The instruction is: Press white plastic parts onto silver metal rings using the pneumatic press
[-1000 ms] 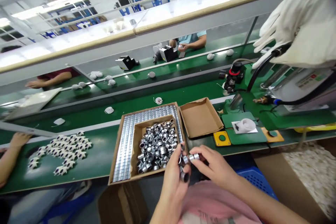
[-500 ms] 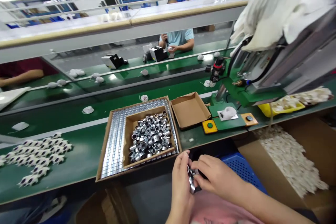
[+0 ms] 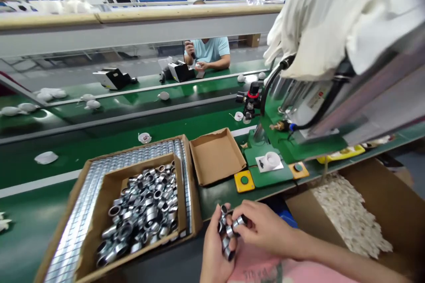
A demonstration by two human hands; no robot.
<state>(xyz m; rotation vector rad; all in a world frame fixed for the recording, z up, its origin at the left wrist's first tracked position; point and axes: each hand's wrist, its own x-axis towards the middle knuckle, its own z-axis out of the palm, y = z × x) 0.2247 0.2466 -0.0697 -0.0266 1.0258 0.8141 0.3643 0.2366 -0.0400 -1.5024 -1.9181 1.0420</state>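
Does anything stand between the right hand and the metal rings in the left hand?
Nothing visible does: the right hand holds one metal ring close beside the metal rings in the left hand.

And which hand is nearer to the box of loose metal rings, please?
Left. The left hand is to the right of the box; the right hand is farther right.

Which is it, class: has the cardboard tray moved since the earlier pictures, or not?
No: judged against the yellow button, the tray shows no shift; its near right corner sits just beyond the button as before.
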